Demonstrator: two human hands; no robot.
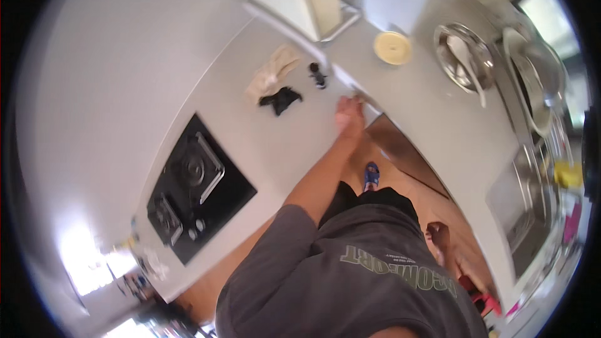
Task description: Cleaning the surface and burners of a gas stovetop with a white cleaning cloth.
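My left hand reaches out to the inner corner of the worktop, its fingers by a pale strip at the edge. Blur hides whether it grips anything. On the left worktop, near that hand, lie a small dark object, a black cloth-like piece and a crumpled beige cloth. Low at my right side hangs my right hand, fingers loosely bent and apart, with nothing seen in it.
A black gas hob is set into the left worktop. Toward the right are a round yellow lid, a steel bowl holding a white ladle, and a sink. A white box-like unit stands behind the corner.
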